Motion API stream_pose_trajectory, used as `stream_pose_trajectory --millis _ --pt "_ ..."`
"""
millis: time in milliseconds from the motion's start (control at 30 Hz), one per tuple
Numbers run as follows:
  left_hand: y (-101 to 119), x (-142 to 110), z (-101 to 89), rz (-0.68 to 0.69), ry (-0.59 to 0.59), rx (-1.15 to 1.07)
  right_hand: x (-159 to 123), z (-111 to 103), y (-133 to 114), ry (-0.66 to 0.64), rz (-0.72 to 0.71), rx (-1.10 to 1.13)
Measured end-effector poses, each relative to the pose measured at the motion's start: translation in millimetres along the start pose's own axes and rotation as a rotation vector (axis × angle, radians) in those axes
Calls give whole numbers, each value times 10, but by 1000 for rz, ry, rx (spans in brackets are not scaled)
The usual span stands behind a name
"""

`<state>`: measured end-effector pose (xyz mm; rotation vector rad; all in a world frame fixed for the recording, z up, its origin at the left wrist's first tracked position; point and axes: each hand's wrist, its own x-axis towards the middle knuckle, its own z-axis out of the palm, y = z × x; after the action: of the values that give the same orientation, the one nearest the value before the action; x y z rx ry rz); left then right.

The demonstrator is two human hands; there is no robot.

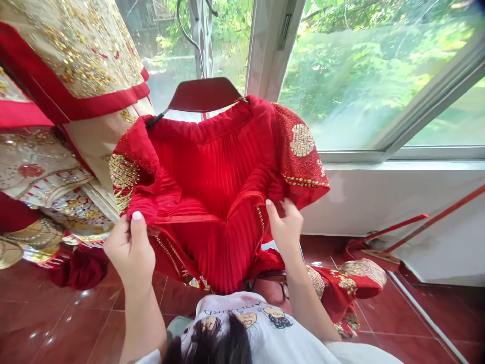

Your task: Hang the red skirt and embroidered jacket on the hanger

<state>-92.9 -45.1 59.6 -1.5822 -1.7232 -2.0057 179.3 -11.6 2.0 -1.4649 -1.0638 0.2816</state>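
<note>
A red pleated skirt point(204, 177) with gold-beaded panels hangs from a dark red hanger point(204, 94) in front of me. My left hand point(132, 247) is closed on the left part of its waistband, thumb on top. On the other side my right hand point(286, 222) pinches the waistband's right part. Between my hands the near edge sags into a V, so the pleated inside shows. A round gold-beaded emblem point(302, 140) sits on the right outer panel. The fingers under the cloth are partly hidden.
Cream and gold embroidered garments with red borders point(98, 55) hang at the left. Behind the hanger stands a metal rack post point(204, 40) before a sliding window point(364, 91). More red embroidered cloth point(341, 288) lies low at the right, near a red dustpan point(373, 247).
</note>
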Motion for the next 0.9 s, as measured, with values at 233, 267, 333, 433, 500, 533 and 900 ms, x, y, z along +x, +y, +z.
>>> stream_pose_trajectory --millis 233,267,333,433,500,533,900 --pt "328 -86 351 -97 -176 -125 -84 128 -312 -402 105 570" --pt "305 -111 417 -97 -201 -136 -112 162 -321 -479 131 640" --pt "205 -162 539 -98 -270 -104 -136 220 -321 -569 151 732" --pt "-8 -284 652 -80 -339 47 -60 213 -359 -459 31 723" --pt "-129 -442 678 7 -195 176 66 150 -457 -341 -80 698" --pt "-170 -550 685 92 -59 238 141 113 -527 -299 -127 697" --pt "-232 -1101 1479 -110 -750 221 286 202 -934 -505 -316 381"
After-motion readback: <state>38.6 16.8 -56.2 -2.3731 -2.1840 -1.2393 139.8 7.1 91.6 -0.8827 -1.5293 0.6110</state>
